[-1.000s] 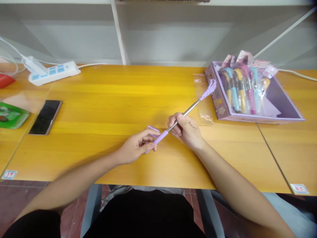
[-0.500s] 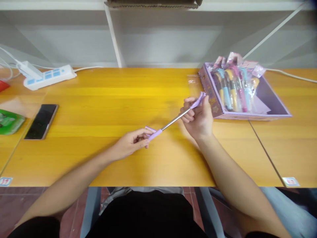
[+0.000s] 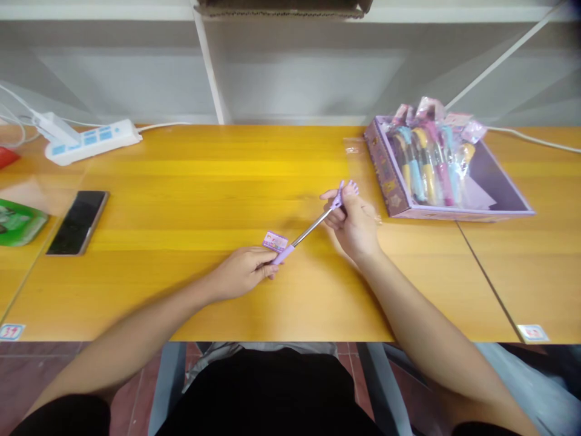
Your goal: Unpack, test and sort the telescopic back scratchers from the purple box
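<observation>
A telescopic back scratcher [image 3: 312, 227] with purple ends and a silver metal rod slants between my two hands above the table. My left hand [image 3: 242, 272] is closed round its purple handle at the lower end. Beside those fingers shows a small purple-and-white printed card [image 3: 275, 241]; whether it is attached to the handle I cannot tell. At the upper end, my right hand [image 3: 356, 227] pinches the purple claw, which is shaped like a small hand. Part of the claw is hidden by the thumb.
An open purple box [image 3: 458, 212] at the right holds several plastic-wrapped back scratchers [image 3: 429, 166]. A clear plastic bag [image 3: 356, 158] lies against its left side. On the left are a phone [image 3: 77, 223], a white power strip [image 3: 97, 141] and a green packet [image 3: 20, 223].
My right hand has moved left and slightly down with the claw, and the visible rod is shorter. More of the printed card shows by my left hand.
</observation>
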Motion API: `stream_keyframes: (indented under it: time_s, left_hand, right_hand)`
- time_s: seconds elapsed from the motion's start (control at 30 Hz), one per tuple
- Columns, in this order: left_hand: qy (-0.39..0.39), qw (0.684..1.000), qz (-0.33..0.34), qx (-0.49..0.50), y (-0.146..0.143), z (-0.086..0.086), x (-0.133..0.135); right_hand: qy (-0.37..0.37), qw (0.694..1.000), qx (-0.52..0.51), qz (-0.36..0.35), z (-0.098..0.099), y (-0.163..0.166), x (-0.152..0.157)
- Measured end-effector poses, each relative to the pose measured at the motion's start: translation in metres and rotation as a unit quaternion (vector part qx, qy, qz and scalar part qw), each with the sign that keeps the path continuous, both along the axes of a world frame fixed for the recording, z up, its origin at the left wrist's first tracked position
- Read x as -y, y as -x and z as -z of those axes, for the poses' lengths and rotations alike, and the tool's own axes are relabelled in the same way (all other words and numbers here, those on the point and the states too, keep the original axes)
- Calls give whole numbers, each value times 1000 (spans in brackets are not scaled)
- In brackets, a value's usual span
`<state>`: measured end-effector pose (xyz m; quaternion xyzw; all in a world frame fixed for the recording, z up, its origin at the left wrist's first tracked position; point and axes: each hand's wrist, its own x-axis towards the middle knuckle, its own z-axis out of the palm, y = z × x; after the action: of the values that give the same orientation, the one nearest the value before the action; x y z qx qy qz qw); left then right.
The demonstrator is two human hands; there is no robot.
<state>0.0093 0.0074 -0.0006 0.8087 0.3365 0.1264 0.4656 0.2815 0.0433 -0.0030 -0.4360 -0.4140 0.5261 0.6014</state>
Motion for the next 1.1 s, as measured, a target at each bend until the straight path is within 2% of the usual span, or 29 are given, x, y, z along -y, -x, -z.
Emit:
stream_keyframes:
  time_s: [0.13,0.43,0.63,1.0,1.1]
  left_hand:
    - [10,1000,-6,-4,-1,-1,0]
    - [34,999,-2,15,-1,3,-1]
    - [59,998,-10,23,-1,2,-1]
    - [103,994,-28,36,1,11,-1]
    - [92,994,-32,42,2,13,-3]
  right_hand:
    - [14,999,-7,-38,4,9,6]
    - [16,997,-19,-74,16,17,10]
    - [37,994,-23,-98,16,27,15]
    - [30,993,-19,-114,15,33,21]
    - [15,996,-13,-87,15,35,24]
